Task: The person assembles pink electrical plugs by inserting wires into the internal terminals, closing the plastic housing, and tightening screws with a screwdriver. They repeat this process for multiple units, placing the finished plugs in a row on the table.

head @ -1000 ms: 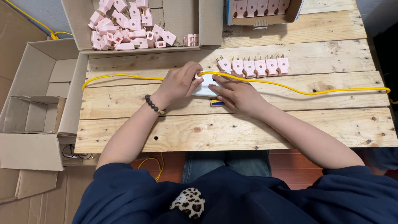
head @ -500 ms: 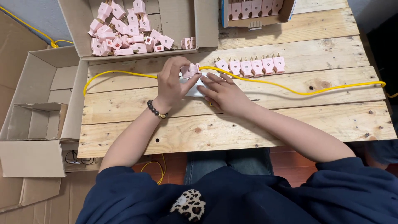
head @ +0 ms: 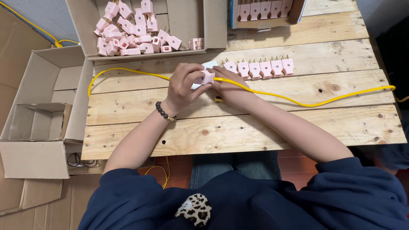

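Bare planks near the hands; yellow cable across, plug row and cardboard box beyond.

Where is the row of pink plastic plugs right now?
In the head view, the row of pink plastic plugs lies on the wooden table, just right of the right hand, above the yellow cable.

Tabletop: rough pale wooden planks with knots and gaps are seen.
Floor: reddish tiles are shown below the tabletop's near edge.
Cardboard boxes: open and empty, set left of the tabletop.
Wall: grey-blue, seen beyond the tabletop's far left corner.
Light: even, soft shadows.
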